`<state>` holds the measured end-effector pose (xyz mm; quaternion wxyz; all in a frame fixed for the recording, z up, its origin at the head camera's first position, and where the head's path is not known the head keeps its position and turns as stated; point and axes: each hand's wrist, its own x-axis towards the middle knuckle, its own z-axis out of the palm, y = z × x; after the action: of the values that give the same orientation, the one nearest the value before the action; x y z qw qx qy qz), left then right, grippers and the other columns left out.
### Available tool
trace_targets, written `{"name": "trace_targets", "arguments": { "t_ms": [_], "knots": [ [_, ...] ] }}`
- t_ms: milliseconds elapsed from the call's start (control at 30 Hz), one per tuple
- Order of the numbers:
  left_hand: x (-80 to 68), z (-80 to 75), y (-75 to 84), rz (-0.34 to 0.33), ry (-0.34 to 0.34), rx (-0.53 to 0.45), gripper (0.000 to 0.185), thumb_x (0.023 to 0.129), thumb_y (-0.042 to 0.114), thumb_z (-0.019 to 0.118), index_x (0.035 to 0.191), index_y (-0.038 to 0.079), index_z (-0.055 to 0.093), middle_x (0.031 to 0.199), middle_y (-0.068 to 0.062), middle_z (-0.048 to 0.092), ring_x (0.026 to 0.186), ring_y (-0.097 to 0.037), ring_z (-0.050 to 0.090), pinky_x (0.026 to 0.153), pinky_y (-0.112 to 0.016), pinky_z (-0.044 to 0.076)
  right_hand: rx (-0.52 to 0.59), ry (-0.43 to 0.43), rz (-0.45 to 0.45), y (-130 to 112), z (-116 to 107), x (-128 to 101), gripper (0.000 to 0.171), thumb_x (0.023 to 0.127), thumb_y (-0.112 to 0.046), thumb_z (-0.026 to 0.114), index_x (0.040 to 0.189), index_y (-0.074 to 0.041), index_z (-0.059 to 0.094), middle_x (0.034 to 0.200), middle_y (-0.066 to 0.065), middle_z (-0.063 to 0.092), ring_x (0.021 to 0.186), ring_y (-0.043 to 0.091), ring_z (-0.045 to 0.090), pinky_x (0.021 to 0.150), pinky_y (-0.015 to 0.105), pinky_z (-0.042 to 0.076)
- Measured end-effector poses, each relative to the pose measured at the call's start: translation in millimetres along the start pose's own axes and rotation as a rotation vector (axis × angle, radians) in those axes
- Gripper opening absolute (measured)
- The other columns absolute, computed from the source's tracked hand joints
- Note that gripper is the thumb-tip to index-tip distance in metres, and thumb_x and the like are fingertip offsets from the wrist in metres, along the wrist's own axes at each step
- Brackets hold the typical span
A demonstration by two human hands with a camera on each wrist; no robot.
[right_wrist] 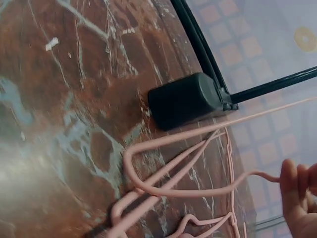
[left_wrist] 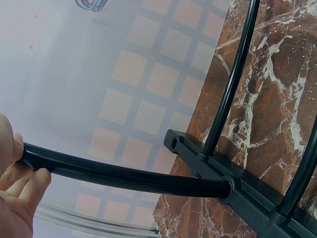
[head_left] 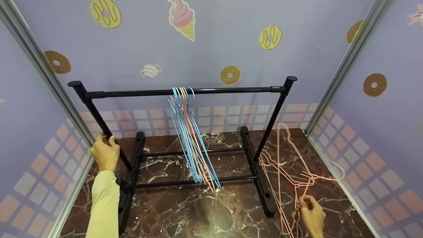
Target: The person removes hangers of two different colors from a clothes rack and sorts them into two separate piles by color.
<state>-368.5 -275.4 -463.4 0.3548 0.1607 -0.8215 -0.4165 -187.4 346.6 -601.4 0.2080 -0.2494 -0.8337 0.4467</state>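
Thin pink wire hangers (head_left: 290, 172), tangled

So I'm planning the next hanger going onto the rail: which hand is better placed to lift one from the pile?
The right hand, probably. It already pinches a pink hanger in the loose pile on the floor, right of the rack. The left hand grips the rack's left post, far from the pile.

Lilac wallpapered walls (head_left: 231, 39) printed with yellow and brown doughnuts, a pink ice-cream cone (head_left: 182, 18) and a striped sweet (head_left: 150, 70); a band of pink and white squares (head_left: 228, 114) along their base; brown white-veined marble floor (head_left: 211, 211); grey metal corner strips (head_left: 343, 66).
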Motion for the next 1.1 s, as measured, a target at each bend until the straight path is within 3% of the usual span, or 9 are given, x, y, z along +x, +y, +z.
{"name": "trace_targets", "arguments": {
  "t_ms": [233,433,567,667,800,1100],
  "knots": [
    [-1.0,0.3,-0.9,0.005,0.006,0.004,0.025,0.096,0.011,0.063,0.116,-0.005,0.063,0.111,-0.031,0.071,0.109,-0.056,0.060,0.098,-0.060,0.044,0.045,-0.139,0.029,6.0,7.8,14.0,0.015,0.093,-0.004,0.059,0.099,0.007,0.067,0.071,0.005,0.068,0.058,0.006,0.066,0.058,0.019,0.056],
    [-1.3,0.0,-1.2,-0.002,0.004,0.015,0.026,0.097,0.011,0.062,0.116,-0.006,0.063,0.110,-0.033,0.070,0.110,-0.057,0.059,0.099,-0.061,0.043,-0.047,-0.215,0.043,12.8,9.3,25.6,0.018,0.092,-0.009,0.059,0.095,0.007,0.068,0.069,0.001,0.069,0.056,0.008,0.067,0.056,0.017,0.051],
    [-0.5,-0.1,-1.2,0.008,0.006,0.010,0.026,0.097,0.011,0.062,0.116,-0.006,0.063,0.110,-0.033,0.070,0.109,-0.057,0.060,0.098,-0.061,0.044,-0.141,-0.239,0.015,18.4,9.1,31.1,0.020,0.091,-0.011,0.060,0.094,0.006,0.071,0.066,-0.001,0.069,0.055,0.008,0.067,0.064,0.022,0.050],
    [-0.2,-0.1,-1.3,0.020,0.002,0.005,0.025,0.097,0.010,0.062,0.116,-0.006,0.063,0.110,-0.032,0.071,0.107,-0.056,0.061,0.097,-0.061,0.045,-0.220,-0.206,-0.036,23.6,9.8,32.9,0.017,0.088,-0.013,0.064,0.089,0.002,0.072,0.064,-0.002,0.069,0.057,0.009,0.063,0.071,0.034,0.049],
    [-0.2,-0.9,-2.1,0.022,0.006,0.007,0.024,0.097,0.010,0.062,0.115,-0.006,0.063,0.109,-0.032,0.071,0.107,-0.056,0.061,0.096,-0.061,0.045,-0.284,-0.147,-0.118,30.3,13.6,34.4,0.011,0.082,-0.010,0.065,0.080,-0.002,0.071,0.065,0.001,0.066,0.061,0.017,0.060,0.070,0.043,0.048],
    [-0.1,0.6,-1.7,0.029,0.009,0.002,0.023,0.097,0.010,0.062,0.114,-0.005,0.063,0.108,-0.032,0.071,0.106,-0.056,0.061,0.096,-0.061,0.044,-0.330,-0.020,-0.283,47.2,25.3,29.8,0.008,0.075,0.000,0.059,0.073,0.007,0.063,0.065,0.020,0.064,0.069,0.050,0.063,0.070,0.061,0.049]
  ]
}}
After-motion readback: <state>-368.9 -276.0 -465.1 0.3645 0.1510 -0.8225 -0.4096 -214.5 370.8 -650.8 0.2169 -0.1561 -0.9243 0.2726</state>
